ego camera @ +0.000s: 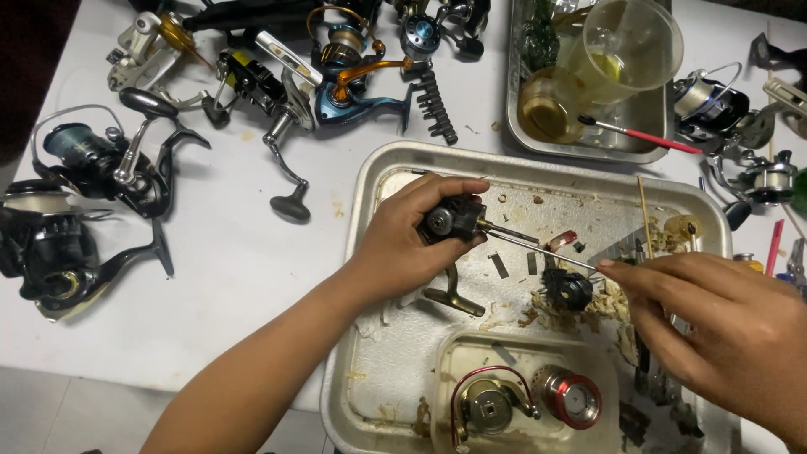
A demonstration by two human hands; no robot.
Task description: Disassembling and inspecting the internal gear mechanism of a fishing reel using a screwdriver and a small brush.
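The left hand grips the black reel body tight; the right hand pinches a thin rod, which I judge needs a straight, steady pull from the body.

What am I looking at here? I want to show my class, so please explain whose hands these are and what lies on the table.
One camera on a person's head looks down at their own bare hands. The left hand grips a small black fishing reel body over a dented metal tray. The right hand holds a thin metal rod towards it. A red metal spool sits in a clear tub in the tray. Whole fishing reels lie on the white table.
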